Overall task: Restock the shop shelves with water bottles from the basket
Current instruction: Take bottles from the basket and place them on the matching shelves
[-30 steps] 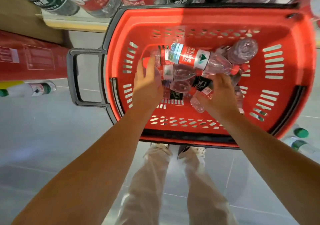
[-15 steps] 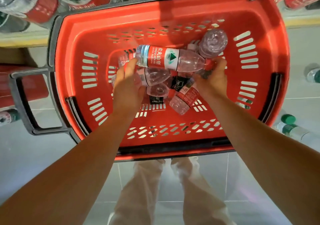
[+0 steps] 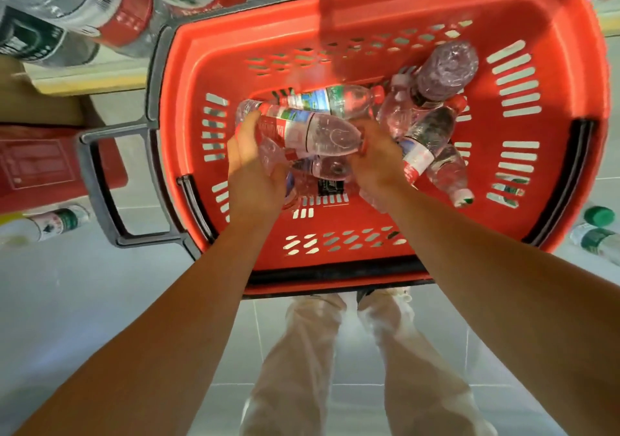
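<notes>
- Nearest: person's light trousers point(image 3: 302, 362) over grey tiled floor point(image 3: 100, 301), both forearms reach forward into the basket.
- Red shopping basket point(image 3: 335, 264) with grey side handle point(image 3: 100, 180) at its left edge; slotted walls, heap of water bottles at its middle and right.
- Left hand point(image 3: 255, 164) at basket's middle-left, fingers curled round the base end of a red-label water bottle point(image 3: 308, 133) lying crosswise on top of the heap.
- Right hand point(image 3: 379, 160) at basket's middle, fingers curled at the same bottle's cap end; the exact pinch is hidden by the hand, looks like a grasp.
- Second red-label bottle point(image 3: 335, 100) lies just behind the held one, touching or near it, can't tell which.
- Right side of basket: loose clear bottles piled, one standing base-up point(image 3: 446, 66), another slanted point(image 3: 426, 140), one with white cap point(image 3: 453, 180) toward right edge.
- Far edge: shelf bottles point(image 3: 110, 6) stacked top-left, beyond the basket rim.
- Stray green-cap bottles on floor, left point(image 3: 57, 221) and right point(image 3: 600, 231).
- Step, judged: lifting one bottle out for the shelf; many remain, task early to mid.
- Risks: smooth bottle slips from the end-on grip; lift drags neighbours and the heap rolls; a bottle drops to the floor like the strays; basket tips if leaned on.
</notes>
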Demonstrator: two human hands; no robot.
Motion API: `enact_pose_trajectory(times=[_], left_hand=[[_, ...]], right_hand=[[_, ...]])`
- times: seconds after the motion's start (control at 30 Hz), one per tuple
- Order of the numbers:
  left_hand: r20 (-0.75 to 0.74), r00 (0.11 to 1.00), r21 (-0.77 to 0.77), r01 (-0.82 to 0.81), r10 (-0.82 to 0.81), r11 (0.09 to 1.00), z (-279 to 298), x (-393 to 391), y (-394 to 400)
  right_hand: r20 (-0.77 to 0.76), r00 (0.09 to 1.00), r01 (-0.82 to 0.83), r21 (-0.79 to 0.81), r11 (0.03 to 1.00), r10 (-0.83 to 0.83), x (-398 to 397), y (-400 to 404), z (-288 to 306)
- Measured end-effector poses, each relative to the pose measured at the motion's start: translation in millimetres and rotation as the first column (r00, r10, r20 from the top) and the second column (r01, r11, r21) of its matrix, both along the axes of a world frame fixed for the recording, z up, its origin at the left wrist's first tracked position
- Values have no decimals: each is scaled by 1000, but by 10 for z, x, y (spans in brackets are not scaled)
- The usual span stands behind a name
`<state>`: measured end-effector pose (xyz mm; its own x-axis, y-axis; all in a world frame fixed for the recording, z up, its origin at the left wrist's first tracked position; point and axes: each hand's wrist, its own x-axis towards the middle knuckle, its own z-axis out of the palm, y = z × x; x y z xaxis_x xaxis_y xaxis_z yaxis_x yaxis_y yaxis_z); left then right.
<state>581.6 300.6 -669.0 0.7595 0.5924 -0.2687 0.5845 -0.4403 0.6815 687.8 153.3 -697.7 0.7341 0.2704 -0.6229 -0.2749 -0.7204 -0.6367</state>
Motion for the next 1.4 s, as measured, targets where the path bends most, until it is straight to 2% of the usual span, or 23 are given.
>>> enact_pose_trajectory(times=[0.07,0.2,0.47,0.67,0.9,1.03,1.13,1.27,1.4], left_hand=[[24,1000,-27,-19,19,999,0,-14,45],[61,998,-41,-20,23,999,36,-11,65],[128,991,56,23,-30,998,708,-11,89],[40,999,-161,33,-27,986,1934,8,133],[62,993,-100,108,-102,989,3246,-123,27],[113,990,-67,95,-87,993,4026,-231,-158],[206,973,-19,109,-103,994,4633,-378,-275],[255,962,59,84,-96,995,5432,-659,-428],[325,941,147,54,-99,988,6144,-962,-540]], right_hand=[[-6,999,42,-22,999,-42,-3,-82,-3],[-4,997,81,34,996,-81,0,-181,244],[278,960,-31,129,991,-6,101,-16,1236],[330,939,-151,150,977,95,83,-129,2252],[335,942,-44,203,978,-27,-66,-403,3752],[345,938,-68,244,967,-22,-218,-530,4494],[378,925,-144,271,952,32,-350,-620,5028],[492,866,-258,293,921,87,-499,-721,5735],[566,816,-374,356,856,121,-680,-765,6389]])
